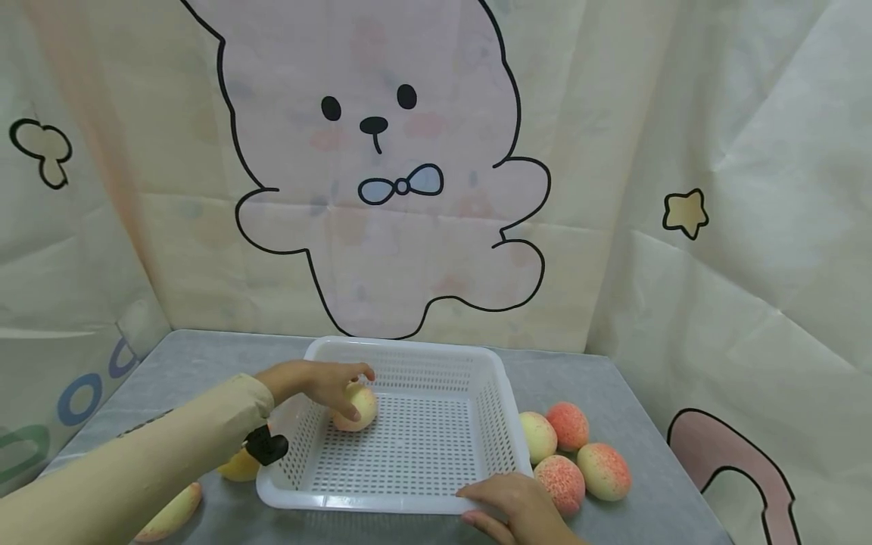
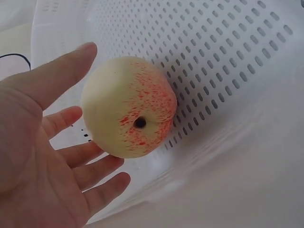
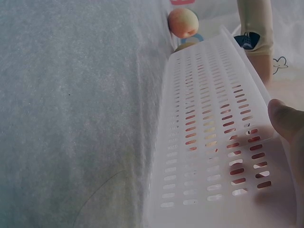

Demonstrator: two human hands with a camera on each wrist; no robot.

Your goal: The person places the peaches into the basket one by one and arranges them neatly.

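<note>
A white perforated basket (image 1: 409,347) sits on the grey table. My left hand (image 1: 327,382) reaches into its far left corner, over a pale yellow peach with red speckles (image 1: 361,409). In the left wrist view the peach (image 2: 128,107) rests on the basket floor (image 2: 228,57) between my thumb and loosely spread fingers (image 2: 90,178), which are not curled round it. My right hand (image 1: 507,511) holds the basket's front right rim. In the right wrist view its thumb (image 3: 287,121) lies on the basket's wall (image 3: 204,142).
Several peaches (image 1: 568,425) lie on the grey cloth right of the basket, close to my right hand. Two more peaches (image 1: 238,465) (image 1: 170,515) lie left of it, under my left sleeve. A cartoon backdrop closes the table behind and at both sides.
</note>
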